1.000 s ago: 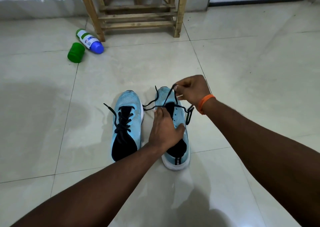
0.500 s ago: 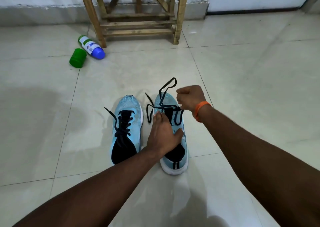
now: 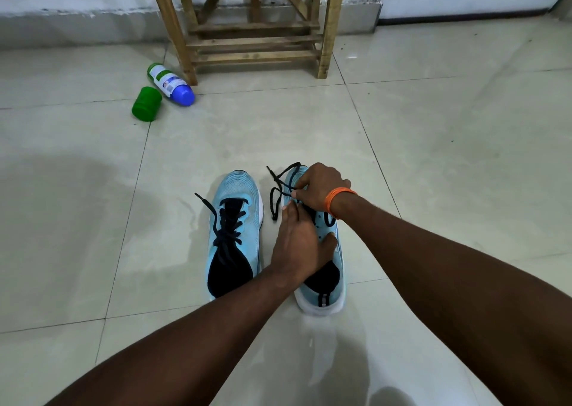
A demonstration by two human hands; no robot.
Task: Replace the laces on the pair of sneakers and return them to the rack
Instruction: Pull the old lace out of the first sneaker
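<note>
Two light-blue sneakers stand side by side on the tiled floor, toes pointing away from me. The left sneaker [image 3: 235, 229] carries a black lace threaded up its front, one end trailing left. On the right sneaker [image 3: 328, 282] my left hand [image 3: 297, 244] rests over the tongue, thumb against the eyelet side, fingers reaching toward the lace. My right hand [image 3: 318, 189], with an orange band at the wrist, pinches the black lace [image 3: 278, 192] above the toe; loose loops hang to its left. The shoe's front is hidden by both hands.
A wooden rack [image 3: 253, 34] stands against the far wall. Left of it lie a white bottle with a blue end [image 3: 171, 80] and a green cap [image 3: 146, 104]. Pale glossy tiles spread all around the sneakers.
My right hand has come down from a raised pull to the shoe's toe area, bringing the lace loops lower. My left hand stays on the right sneaker. The view has tilted slightly down.
</note>
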